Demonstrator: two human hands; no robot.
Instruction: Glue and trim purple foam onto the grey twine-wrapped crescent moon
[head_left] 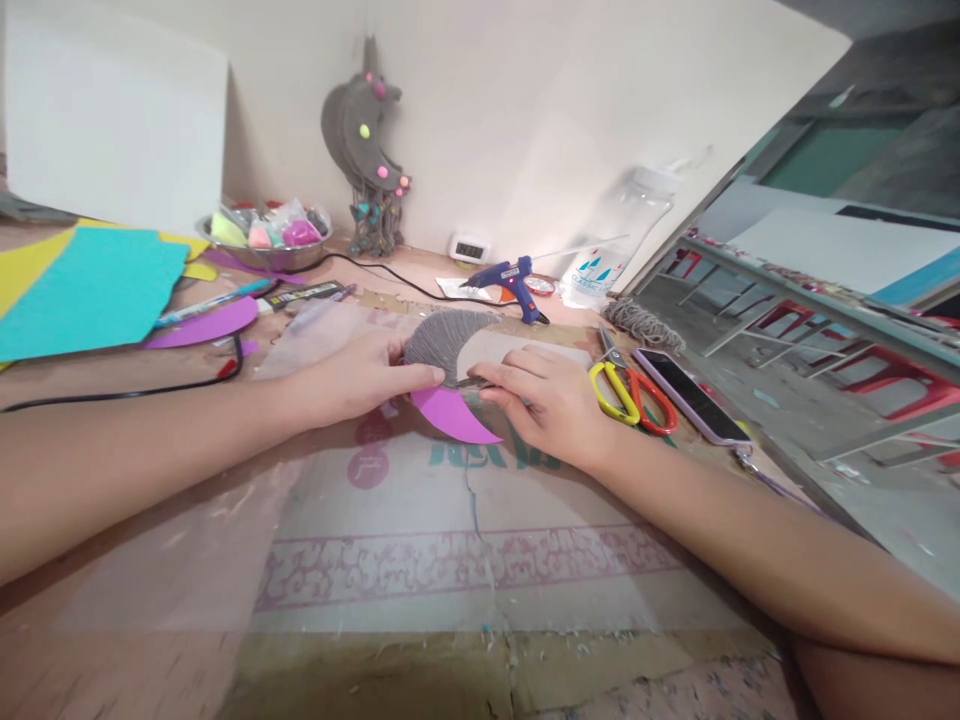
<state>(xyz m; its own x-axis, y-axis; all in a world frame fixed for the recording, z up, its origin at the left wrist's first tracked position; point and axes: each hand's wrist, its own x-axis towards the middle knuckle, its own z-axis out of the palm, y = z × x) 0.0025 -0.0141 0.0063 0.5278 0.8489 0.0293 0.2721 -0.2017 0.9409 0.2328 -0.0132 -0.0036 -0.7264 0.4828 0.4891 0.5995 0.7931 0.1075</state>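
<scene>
A purple foam crescent (pixel 455 413), its upper half wound with grey yarn (pixel 444 340), lies on the table in front of me. My left hand (pixel 352 381) grips the wound part from the left, thumb pressed on its edge. My right hand (pixel 546 400) pinches the grey yarn strand against the crescent's inner edge, fingers curled down on the table.
Yellow and orange scissors (pixel 628 392), a phone (pixel 691 396) and a yarn bundle (pixel 642 323) lie to the right. A blue glue gun (pixel 511 280), a metal bowl of pompoms (pixel 264 240), foam sheets (pixel 90 285) and a finished grey moon (pixel 366 140) stand behind. A black cable (pixel 135 390) runs at left.
</scene>
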